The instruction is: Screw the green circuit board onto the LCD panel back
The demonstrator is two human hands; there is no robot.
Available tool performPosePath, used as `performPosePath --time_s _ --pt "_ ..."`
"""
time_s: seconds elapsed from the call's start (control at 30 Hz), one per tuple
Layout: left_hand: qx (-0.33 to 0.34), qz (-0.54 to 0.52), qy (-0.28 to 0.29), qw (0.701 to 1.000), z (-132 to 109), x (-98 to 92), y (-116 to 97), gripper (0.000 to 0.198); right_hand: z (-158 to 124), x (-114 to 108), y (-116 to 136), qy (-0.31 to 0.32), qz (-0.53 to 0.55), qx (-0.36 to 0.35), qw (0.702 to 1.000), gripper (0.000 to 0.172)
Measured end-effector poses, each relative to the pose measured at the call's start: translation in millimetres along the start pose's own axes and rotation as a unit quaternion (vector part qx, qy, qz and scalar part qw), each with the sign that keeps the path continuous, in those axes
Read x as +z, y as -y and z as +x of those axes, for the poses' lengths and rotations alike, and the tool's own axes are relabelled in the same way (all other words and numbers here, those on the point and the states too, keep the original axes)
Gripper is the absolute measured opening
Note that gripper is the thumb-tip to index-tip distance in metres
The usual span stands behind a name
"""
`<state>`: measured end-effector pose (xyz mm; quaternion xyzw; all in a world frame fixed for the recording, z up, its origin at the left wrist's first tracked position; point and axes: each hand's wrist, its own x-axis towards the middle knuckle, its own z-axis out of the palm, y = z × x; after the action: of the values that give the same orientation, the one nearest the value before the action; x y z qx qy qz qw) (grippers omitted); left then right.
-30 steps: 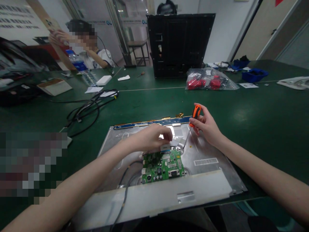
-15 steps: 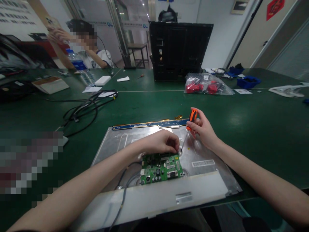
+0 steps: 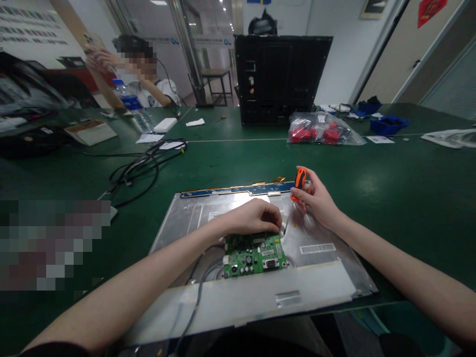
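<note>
A silver monitor panel (image 3: 327,233) lies back-up on the green table in front of me. A green circuit board (image 3: 255,255) is mounted near its front middle. My left hand (image 3: 253,218) rests curled on the board's far edge, fingers pinched down at its top right corner; what they hold is hidden. My right hand (image 3: 316,201) grips an orange-handled screwdriver (image 3: 298,183), its shaft slanting down-left with the tip beside the board's far right corner, close to my left fingers. A blue strip board (image 3: 230,190) runs along the panel's far edge.
A black monitor back shell (image 3: 280,79) stands upright at the far side. Next to it lies a clear bag with red parts (image 3: 322,131). Black cables (image 3: 143,166) sprawl at the left. A seated person (image 3: 143,74) is at the far left, with a water bottle (image 3: 130,101) nearby. Blue bins (image 3: 388,124) sit far right.
My left hand came down from the flat ribbon cable onto the board's far edge and closed there. The screwdriver tip shifted slightly toward the board's corner. The view shifted slightly.
</note>
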<state>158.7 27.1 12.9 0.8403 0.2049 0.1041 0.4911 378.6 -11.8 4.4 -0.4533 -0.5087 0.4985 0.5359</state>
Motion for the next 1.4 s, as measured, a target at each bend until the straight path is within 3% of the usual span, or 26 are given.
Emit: performPosePath --time_s 1.03,1.4 --pt "0.003 0.025 0.026 0.999 -2.2 -10.3 7.9 0.006 -2.0 -1.0 4.5 0.017 -0.005 0.0 1.0 0.09" --pt "-0.002 0.012 0.021 1.0 -0.7 -9.1 6.9 0.007 -6.4 -2.5 7.3 -0.017 -0.057 -0.077 0.995 0.081"
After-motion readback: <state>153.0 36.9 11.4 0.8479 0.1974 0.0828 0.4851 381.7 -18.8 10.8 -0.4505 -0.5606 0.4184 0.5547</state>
